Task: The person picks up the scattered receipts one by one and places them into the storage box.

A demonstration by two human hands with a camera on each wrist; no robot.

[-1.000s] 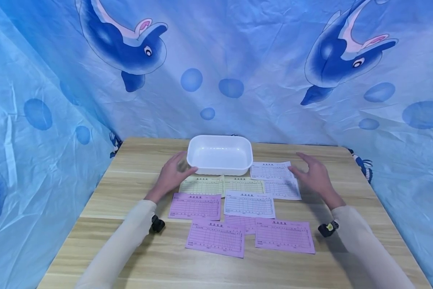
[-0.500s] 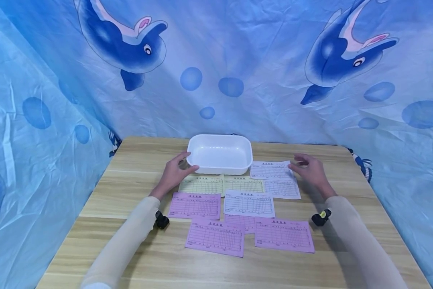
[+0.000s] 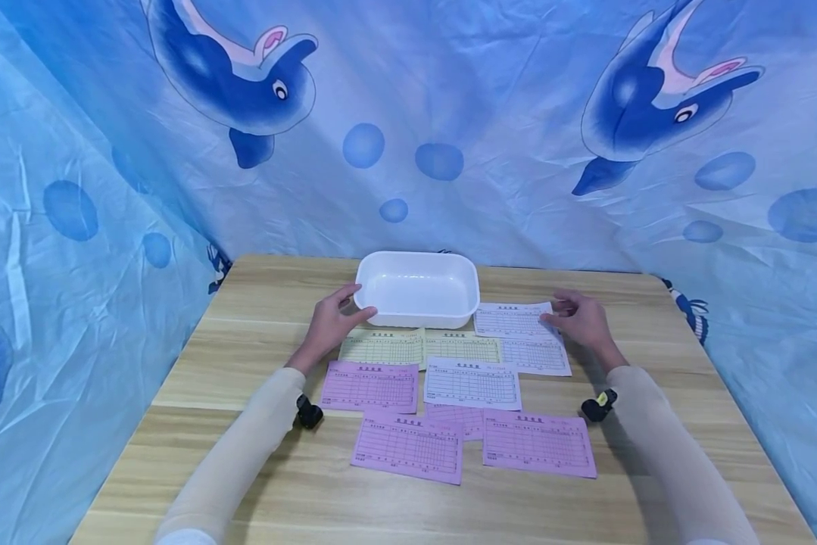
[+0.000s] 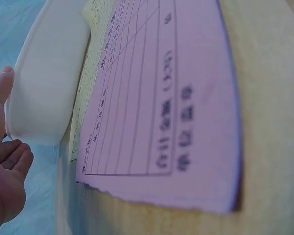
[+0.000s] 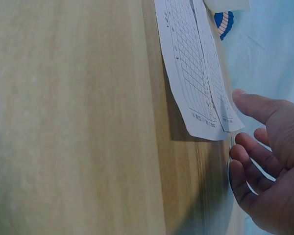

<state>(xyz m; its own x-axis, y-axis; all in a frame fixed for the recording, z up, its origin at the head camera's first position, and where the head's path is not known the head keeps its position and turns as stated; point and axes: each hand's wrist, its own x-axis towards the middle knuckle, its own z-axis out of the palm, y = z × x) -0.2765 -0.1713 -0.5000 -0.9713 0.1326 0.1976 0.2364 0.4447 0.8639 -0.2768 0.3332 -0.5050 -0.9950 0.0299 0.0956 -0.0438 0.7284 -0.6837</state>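
My left hand (image 3: pixel 328 325) is at the left front corner of a white plastic tray (image 3: pixel 418 320), fingertips and thumb right at its rim; the left wrist view shows the other fingers loosely bent beside its wall. By the right edge of the upper white receipt slip (image 3: pixel 506 321), my right hand (image 3: pixel 583 319) has its thumb over the edge and its fingers beyond. In the right wrist view a gap shows between thumb (image 5: pixel 245 100) and fingers, with nothing pinched. This slip overlaps another white slip (image 3: pixel 536 357).
Yellow slips (image 3: pixel 381 348) lie in front of the tray. Nearer are a third white slip (image 3: pixel 472 384) and several pink slips, among them a left one (image 3: pixel 370 387) and a front right one (image 3: pixel 537 445). A blue dolphin-print curtain (image 3: pixel 408 98) surrounds the wooden table (image 3: pixel 299 492).
My left hand has come in closer against the tray's corner. My right hand has moved slightly left toward the upper white slip, its fingers bending more. Tray and slips stay put.
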